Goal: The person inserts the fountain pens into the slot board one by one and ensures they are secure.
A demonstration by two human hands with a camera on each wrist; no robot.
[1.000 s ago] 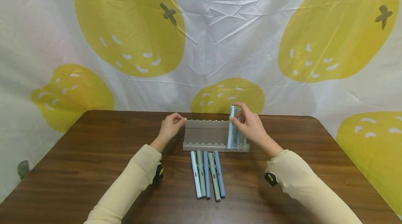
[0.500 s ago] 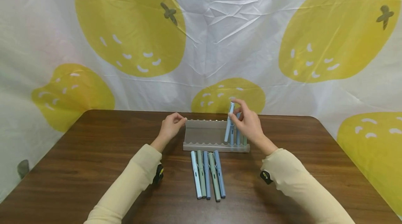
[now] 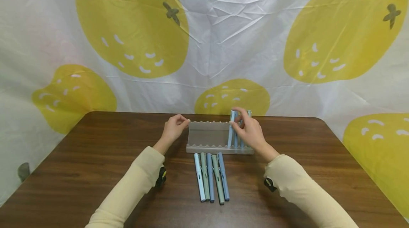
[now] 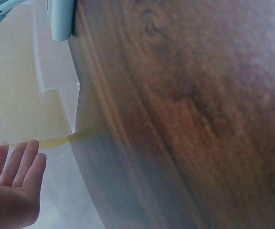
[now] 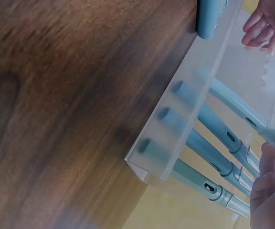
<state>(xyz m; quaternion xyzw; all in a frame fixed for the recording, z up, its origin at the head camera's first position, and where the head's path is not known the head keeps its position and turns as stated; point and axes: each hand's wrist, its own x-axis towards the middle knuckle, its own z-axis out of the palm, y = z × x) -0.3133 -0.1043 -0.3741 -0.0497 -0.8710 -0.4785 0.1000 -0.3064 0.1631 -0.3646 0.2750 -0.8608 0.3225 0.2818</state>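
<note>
My right hand (image 3: 250,130) pinches a light blue pen (image 3: 230,134) near its upper end, between thumb and index finger. The pen leans in a clear, scalloped pen rack (image 3: 207,135), its lower end at the front lip. To its right two blue pens and a green pen (image 5: 195,179) lean in neighbouring notches, partly hidden by that hand in the head view. At the rack's upper left corner, my left hand (image 3: 172,128) pinches the edge between thumb and fingers. Its fingers (image 4: 25,164) also show beside the clear panel in the left wrist view.
Several pens lie side by side in front of the rack, among them a light blue pen (image 3: 199,178), a green pen (image 3: 218,180) and a blue pen (image 3: 223,178). Behind the wooden table (image 3: 96,171) hangs a white cloth (image 3: 204,43) with yellow fruit prints.
A second ago the right hand was at a notch further right. It has since lifted the light blue pen and brought it down one notch leftward. The left hand stays put.
</note>
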